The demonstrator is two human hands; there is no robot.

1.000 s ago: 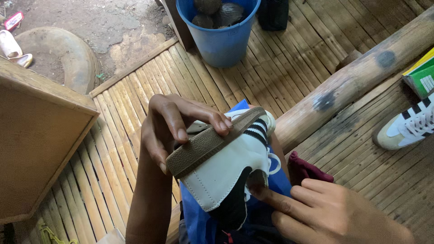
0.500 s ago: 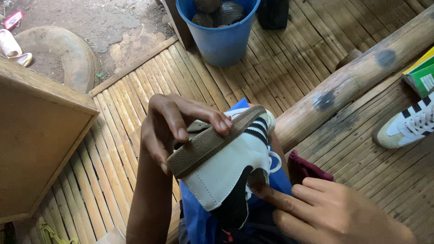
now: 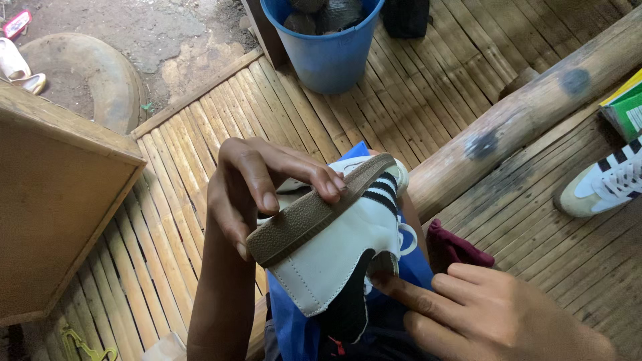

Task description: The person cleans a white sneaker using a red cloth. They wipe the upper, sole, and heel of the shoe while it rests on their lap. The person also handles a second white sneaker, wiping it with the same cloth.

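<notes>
A white sneaker (image 3: pixel 334 257) with black stripes and a tan rubber sole lies on its side over my lap, sole turned up. My left hand (image 3: pixel 251 187) grips it from above, fingertips pressed on the sole's edge. My right hand (image 3: pixel 481 317) is at the lower right, its fingers reaching to the shoe's dark opening near the heel. A dark red cloth (image 3: pixel 451 247) sits just above that hand. Blue fabric (image 3: pixel 414 267) shows under the shoe.
The matching sneaker (image 3: pixel 602 187) rests at the right edge beside a green and yellow box (image 3: pixel 627 107). A thick wooden log (image 3: pixel 528 113) crosses the bamboo slat floor (image 3: pixel 200 154). A blue bucket (image 3: pixel 328 50) holding dark round things stands ahead. A wooden box (image 3: pixel 60 220) is on the left.
The view has shifted slightly; both hands and the shoe keep nearly the same pose.
</notes>
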